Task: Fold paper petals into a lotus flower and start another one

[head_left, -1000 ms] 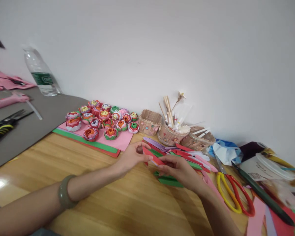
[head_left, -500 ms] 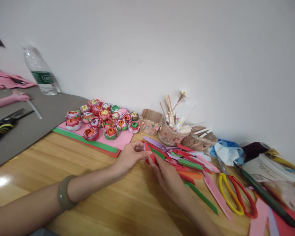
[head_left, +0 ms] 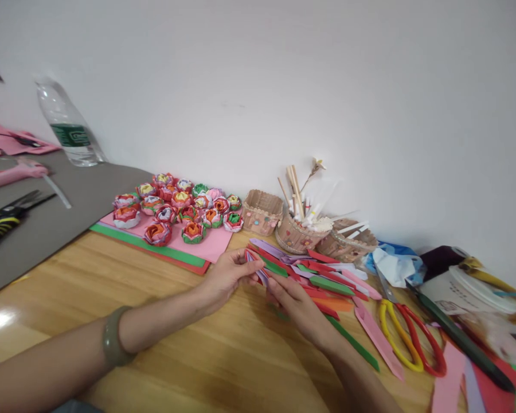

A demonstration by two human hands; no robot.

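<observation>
both hands pinch one end of a lilac paper strip [head_left: 258,269], left hand [head_left: 227,274] above, right hand [head_left: 294,304] below; it lies at the near edge of the paper strip pile [head_left: 327,278]. pulled askew, it could crease or drag neighbouring strips just beyond the right fingers.

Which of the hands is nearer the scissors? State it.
Right. The right hand lies among the paper strips, just left of the scissors; the left hand sits farther away, beyond the right hand.
</observation>
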